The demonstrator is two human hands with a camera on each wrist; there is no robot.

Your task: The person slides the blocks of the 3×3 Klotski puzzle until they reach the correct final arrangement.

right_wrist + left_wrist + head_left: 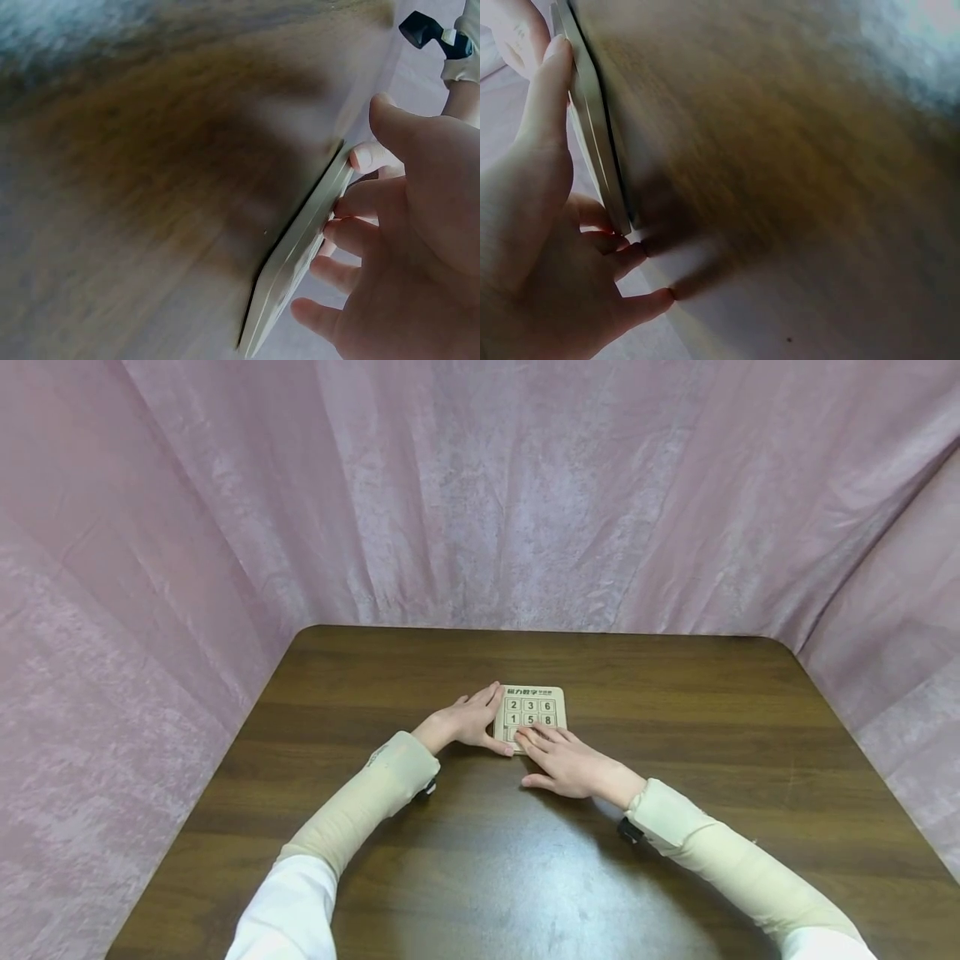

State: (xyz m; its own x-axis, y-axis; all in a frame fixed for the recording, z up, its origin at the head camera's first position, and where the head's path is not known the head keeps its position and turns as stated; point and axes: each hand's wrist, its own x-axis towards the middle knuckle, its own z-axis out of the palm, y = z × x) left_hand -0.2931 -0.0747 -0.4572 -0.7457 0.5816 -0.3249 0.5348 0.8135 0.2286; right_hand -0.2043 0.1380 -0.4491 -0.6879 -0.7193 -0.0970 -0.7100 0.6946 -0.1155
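Note:
A pale wooden number sliding puzzle (531, 707) lies flat on the table, with tiles 2, 3, 6 in its top row and 1, 5, 8 below. My left hand (474, 720) holds the board by its left side, thumb at the near edge and fingers by the far left corner. In the left wrist view, the thumb (549, 101) lies along the board's edge (594, 120). My right hand (566, 762) reaches over the near part of the board with extended fingers, fingertips at the tiles. Its fingers hide most of the bottom row. The right thumb points away from the board.
The dark brown wooden table (675, 718) extends around the puzzle, with glare on its near part. Pink curtains (480, 502) hang behind its far edge and at both sides. Each wrist wears a cuff with a small black camera (630, 831).

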